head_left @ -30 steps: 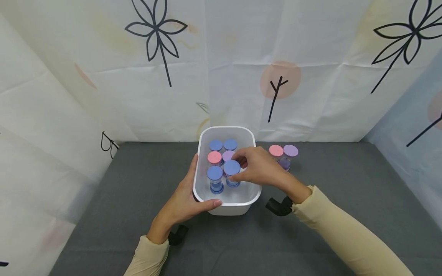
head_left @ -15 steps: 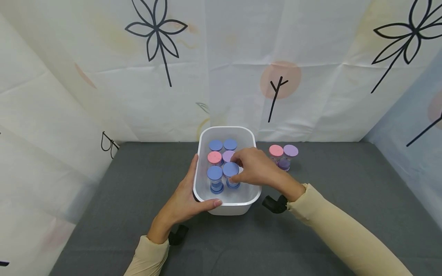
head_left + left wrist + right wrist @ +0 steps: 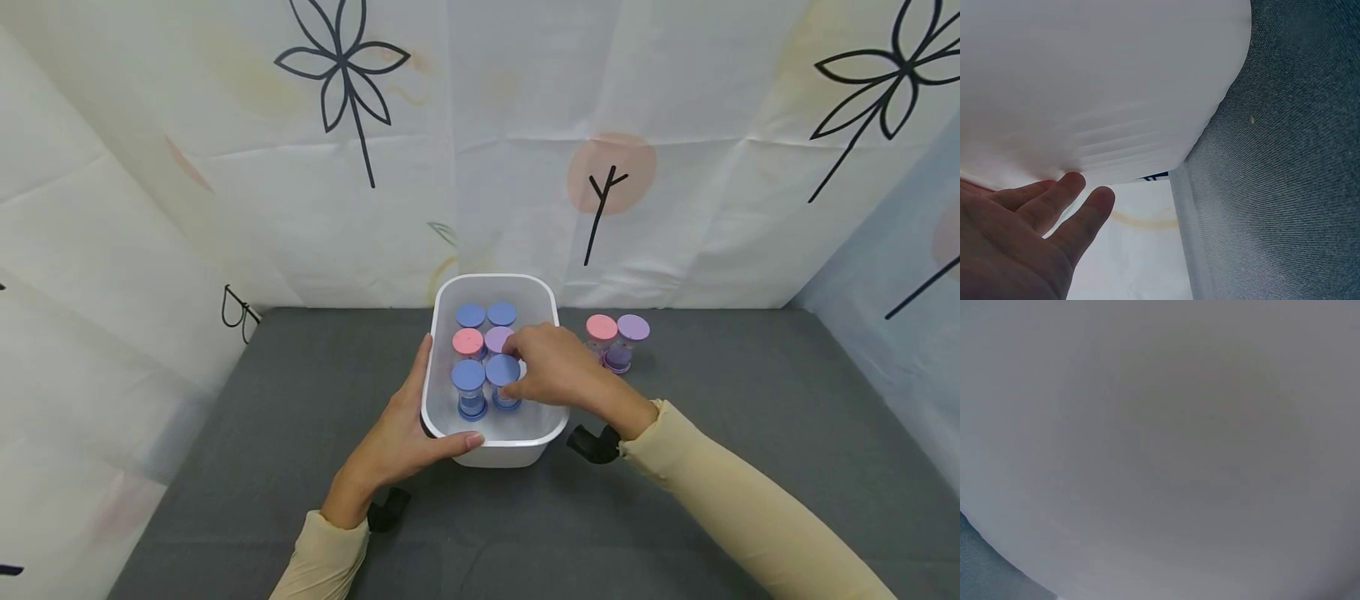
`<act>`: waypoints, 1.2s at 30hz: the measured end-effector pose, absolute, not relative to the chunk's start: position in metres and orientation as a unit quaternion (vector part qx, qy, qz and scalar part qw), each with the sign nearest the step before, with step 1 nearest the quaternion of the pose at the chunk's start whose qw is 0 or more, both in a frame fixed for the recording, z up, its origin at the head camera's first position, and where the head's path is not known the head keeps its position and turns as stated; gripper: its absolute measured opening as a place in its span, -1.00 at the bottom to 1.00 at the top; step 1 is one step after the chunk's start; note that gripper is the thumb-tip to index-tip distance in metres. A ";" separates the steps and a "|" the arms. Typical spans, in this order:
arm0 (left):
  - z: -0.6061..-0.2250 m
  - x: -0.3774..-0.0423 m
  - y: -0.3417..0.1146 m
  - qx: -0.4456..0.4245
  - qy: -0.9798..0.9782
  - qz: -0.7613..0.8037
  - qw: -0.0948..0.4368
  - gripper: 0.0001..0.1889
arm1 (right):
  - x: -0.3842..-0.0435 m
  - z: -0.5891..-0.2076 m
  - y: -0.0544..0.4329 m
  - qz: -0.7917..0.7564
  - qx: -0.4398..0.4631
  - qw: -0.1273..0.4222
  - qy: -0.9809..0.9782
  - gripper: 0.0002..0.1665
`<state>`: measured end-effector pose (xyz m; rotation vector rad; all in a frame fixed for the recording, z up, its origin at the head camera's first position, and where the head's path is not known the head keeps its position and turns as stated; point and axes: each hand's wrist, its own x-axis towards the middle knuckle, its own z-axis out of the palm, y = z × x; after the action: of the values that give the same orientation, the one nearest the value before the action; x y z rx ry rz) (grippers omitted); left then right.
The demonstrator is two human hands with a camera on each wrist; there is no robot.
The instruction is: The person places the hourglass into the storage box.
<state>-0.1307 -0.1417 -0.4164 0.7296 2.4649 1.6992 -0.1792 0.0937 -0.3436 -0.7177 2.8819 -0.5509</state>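
A white plastic basin (image 3: 507, 454) holds several small clear cylinders with coloured end caps, which look like sand timers. My right hand (image 3: 558, 371) reaches over the basin's right rim and pinches a blue sand timer (image 3: 503, 368) by its side. Left of it stands another blue sand timer (image 3: 468, 377). Behind these are a pink-capped one (image 3: 468, 342) and a purple-capped one (image 3: 497, 337), partly covered by my fingers. My left hand (image 3: 401, 437) rests along the basin's left side, its thumb on the front rim. Its straight fingers (image 3: 1079, 219) touch the outer wall in the left wrist view.
Two blue caps (image 3: 470, 315) show at the basin's far end. Outside, right of the basin, stand a pink-capped timer (image 3: 602, 327) and a purple-capped timer (image 3: 633, 327). A dark grey cloth (image 3: 720, 400) covers the table, and a patterned white curtain (image 3: 510, 167) hangs behind.
My right hand has lowered slightly with the blue sand timer, which now sits a little deeper in the basin. My left hand has kept its place.
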 end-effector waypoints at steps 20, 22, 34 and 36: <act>-0.418 -0.131 -0.140 0.234 0.794 0.560 0.036 0.32 | -0.177 -0.341 0.099 -0.259 -0.233 0.073 0.934 -0.43; -0.418 -0.131 -0.140 0.235 0.792 0.562 0.035 0.33 | -0.176 -0.339 0.103 -0.282 -0.235 0.066 0.928 -0.44; -0.418 -0.133 -0.141 0.244 0.793 0.557 0.025 0.34 | -0.176 -0.333 0.139 -0.467 -0.203 -0.009 0.861 -0.46; -0.418 -0.133 -0.141 0.245 0.795 0.554 0.023 0.34 | -0.176 -0.335 0.147 -0.512 -0.187 -0.016 0.838 -0.47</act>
<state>-0.1329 -0.1413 -0.4184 0.7572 2.4617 1.7163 -0.1764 0.1474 -0.3355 -0.5921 2.6613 -1.6259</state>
